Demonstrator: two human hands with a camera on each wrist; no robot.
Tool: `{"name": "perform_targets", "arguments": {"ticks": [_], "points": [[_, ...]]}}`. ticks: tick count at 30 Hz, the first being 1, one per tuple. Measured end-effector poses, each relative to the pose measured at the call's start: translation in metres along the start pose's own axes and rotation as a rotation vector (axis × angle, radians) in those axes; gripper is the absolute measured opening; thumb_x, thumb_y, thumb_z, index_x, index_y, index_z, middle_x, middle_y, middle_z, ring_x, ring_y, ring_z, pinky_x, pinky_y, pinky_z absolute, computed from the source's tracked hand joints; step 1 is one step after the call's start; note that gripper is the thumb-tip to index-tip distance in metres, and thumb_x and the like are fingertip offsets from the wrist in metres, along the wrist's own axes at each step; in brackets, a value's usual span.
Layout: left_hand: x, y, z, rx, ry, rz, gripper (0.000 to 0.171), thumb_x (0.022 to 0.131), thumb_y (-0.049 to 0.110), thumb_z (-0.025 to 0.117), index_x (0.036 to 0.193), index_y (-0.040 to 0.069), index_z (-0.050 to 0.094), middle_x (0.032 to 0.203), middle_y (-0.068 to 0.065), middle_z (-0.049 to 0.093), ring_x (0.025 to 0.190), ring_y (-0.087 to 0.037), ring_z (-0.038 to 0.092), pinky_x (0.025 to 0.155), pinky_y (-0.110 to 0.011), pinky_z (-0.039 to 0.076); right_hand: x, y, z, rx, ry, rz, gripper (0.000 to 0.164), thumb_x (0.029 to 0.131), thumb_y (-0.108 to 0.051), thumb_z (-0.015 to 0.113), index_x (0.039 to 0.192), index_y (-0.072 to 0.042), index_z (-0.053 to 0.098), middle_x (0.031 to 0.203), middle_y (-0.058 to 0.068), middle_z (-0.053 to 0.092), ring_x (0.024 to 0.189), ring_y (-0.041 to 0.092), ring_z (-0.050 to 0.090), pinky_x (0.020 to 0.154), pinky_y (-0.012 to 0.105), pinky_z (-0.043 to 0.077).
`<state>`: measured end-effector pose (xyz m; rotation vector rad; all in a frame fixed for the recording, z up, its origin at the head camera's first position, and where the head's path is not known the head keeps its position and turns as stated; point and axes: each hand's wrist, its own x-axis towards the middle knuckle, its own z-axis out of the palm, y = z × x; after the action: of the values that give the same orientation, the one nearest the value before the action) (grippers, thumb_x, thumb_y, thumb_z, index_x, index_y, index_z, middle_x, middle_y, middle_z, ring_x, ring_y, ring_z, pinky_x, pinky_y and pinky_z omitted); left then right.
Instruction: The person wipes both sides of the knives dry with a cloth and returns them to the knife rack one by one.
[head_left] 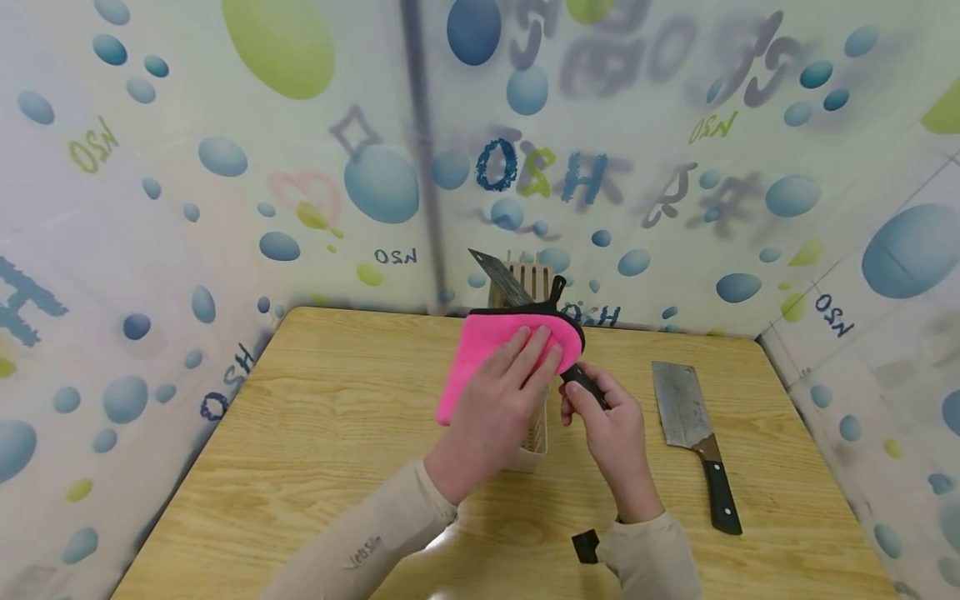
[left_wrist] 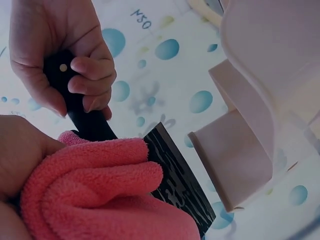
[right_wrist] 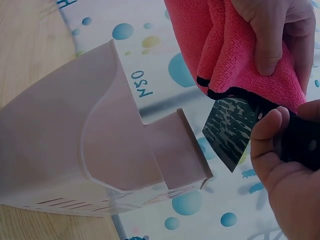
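My right hand (head_left: 611, 425) grips the black riveted handle (head_left: 588, 388) of a kitchen knife. Its dark, wavy-patterned blade (right_wrist: 227, 131) points up and to the left in the head view. A pink cloth (head_left: 480, 350) with black edging is folded over the blade, hiding the middle of it. With thumb and fingers on opposite sides, my left hand (head_left: 502, 404) pinches the cloth around the blade close to the handle. Below and behind the hands stands a beige slotted knife holder (right_wrist: 45, 135), partly covered by them in the head view.
A cleaver (head_left: 678, 408) with a black handle lies flat on the wooden table (head_left: 337, 392), right of my right hand. A small black piece (head_left: 585, 547) shows beside my right sleeve. Walls with blue and green bubble prints (head_left: 381, 183) close in the table's back and sides.
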<state>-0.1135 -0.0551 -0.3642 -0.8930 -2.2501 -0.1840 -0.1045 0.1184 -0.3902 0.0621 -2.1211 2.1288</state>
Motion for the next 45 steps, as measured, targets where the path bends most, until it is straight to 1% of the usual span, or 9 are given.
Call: {"name": "perform_targets", "arguments": {"ticks": [5, 8, 11, 16, 22, 26, 32, 37, 45], "points": [[0.000, 0.003, -0.001, 0.002, -0.005, 0.014, 0.045, 0.100, 0.002, 0.063, 0.145, 0.004, 0.059, 0.149, -0.017, 0.057, 0.139, -0.033, 0.053, 0.118, -0.039, 0.041, 0.000, 0.001, -0.001, 0.014, -0.021, -0.020, 0.025, 0.106, -0.010, 0.055, 0.124, 0.006, 0.062, 0.098, 0.017, 0.064, 0.076, 0.017, 0.063, 0.069, 0.025, 0.061], [0.000, 0.002, -0.001, -0.017, 0.013, 0.010, 0.045, 0.099, 0.002, 0.065, 0.144, 0.003, 0.060, 0.148, -0.018, 0.057, 0.139, -0.033, 0.053, 0.118, -0.038, 0.040, 0.001, 0.002, -0.002, 0.032, -0.034, -0.024, 0.024, 0.107, -0.009, 0.054, 0.123, 0.007, 0.062, 0.096, 0.015, 0.063, 0.075, 0.016, 0.062, 0.068, 0.025, 0.061], [0.002, -0.002, 0.001, -0.019, 0.042, 0.007, 0.046, 0.097, 0.005, 0.069, 0.142, 0.002, 0.061, 0.147, -0.018, 0.058, 0.139, -0.032, 0.054, 0.118, -0.037, 0.040, 0.001, 0.003, -0.004, 0.096, -0.052, -0.014, 0.025, 0.108, -0.010, 0.052, 0.122, 0.009, 0.060, 0.093, 0.011, 0.064, 0.074, 0.016, 0.062, 0.068, 0.025, 0.060], [0.003, -0.010, 0.003, -0.022, 0.074, -0.008, 0.048, 0.094, 0.003, 0.071, 0.141, 0.001, 0.062, 0.147, -0.018, 0.059, 0.140, -0.032, 0.054, 0.119, -0.036, 0.039, 0.002, 0.005, -0.007, 0.255, -0.096, -0.009, 0.026, 0.109, -0.011, 0.049, 0.117, 0.012, 0.057, 0.089, 0.005, 0.065, 0.070, 0.014, 0.061, 0.063, 0.025, 0.058], [0.005, -0.019, 0.006, -0.040, 0.114, -0.018, 0.046, 0.095, -0.004, 0.067, 0.141, 0.000, 0.062, 0.147, -0.020, 0.058, 0.139, -0.034, 0.054, 0.119, -0.036, 0.039, 0.003, 0.009, -0.011, 0.356, -0.140, -0.027, 0.023, 0.110, -0.014, 0.049, 0.109, 0.002, 0.065, 0.086, 0.005, 0.068, 0.067, 0.013, 0.062, 0.059, 0.025, 0.057], [0.005, -0.027, 0.008, -0.056, 0.134, -0.030, 0.047, 0.095, -0.011, 0.062, 0.141, -0.001, 0.061, 0.147, -0.020, 0.057, 0.139, -0.035, 0.054, 0.119, -0.037, 0.040, 0.003, 0.010, -0.013, 0.398, -0.180, -0.037, 0.025, 0.111, -0.016, 0.048, 0.109, -0.002, 0.069, 0.085, 0.006, 0.069, 0.067, 0.013, 0.064, 0.058, 0.025, 0.057], [0.005, -0.040, 0.010, -0.070, 0.129, -0.061, 0.055, 0.090, -0.018, 0.055, 0.142, -0.001, 0.060, 0.149, -0.020, 0.055, 0.140, -0.036, 0.053, 0.118, -0.038, 0.040, 0.002, 0.011, -0.016, 0.453, -0.261, -0.062, 0.029, 0.112, -0.015, 0.044, 0.109, -0.003, 0.070, 0.083, 0.006, 0.070, 0.066, 0.012, 0.065, 0.054, 0.023, 0.055], [0.007, -0.050, 0.013, -0.043, 0.147, -0.098, 0.054, 0.090, -0.016, 0.056, 0.141, 0.000, 0.061, 0.149, -0.020, 0.057, 0.138, -0.035, 0.054, 0.116, -0.037, 0.043, 0.000, 0.012, -0.017, 0.468, -0.258, -0.062, 0.029, 0.112, -0.014, 0.044, 0.106, -0.006, 0.071, 0.081, 0.005, 0.070, 0.063, 0.012, 0.064, 0.052, 0.022, 0.055], [0.009, -0.063, 0.014, -0.060, 0.173, -0.164, 0.049, 0.094, -0.014, 0.057, 0.141, -0.002, 0.061, 0.147, -0.022, 0.057, 0.137, -0.036, 0.055, 0.115, -0.039, 0.044, 0.001, 0.013, -0.019, 0.480, -0.286, -0.069, 0.034, 0.113, -0.014, 0.039, 0.104, -0.005, 0.071, 0.080, 0.005, 0.071, 0.060, 0.012, 0.065, 0.051, 0.023, 0.055]]}}
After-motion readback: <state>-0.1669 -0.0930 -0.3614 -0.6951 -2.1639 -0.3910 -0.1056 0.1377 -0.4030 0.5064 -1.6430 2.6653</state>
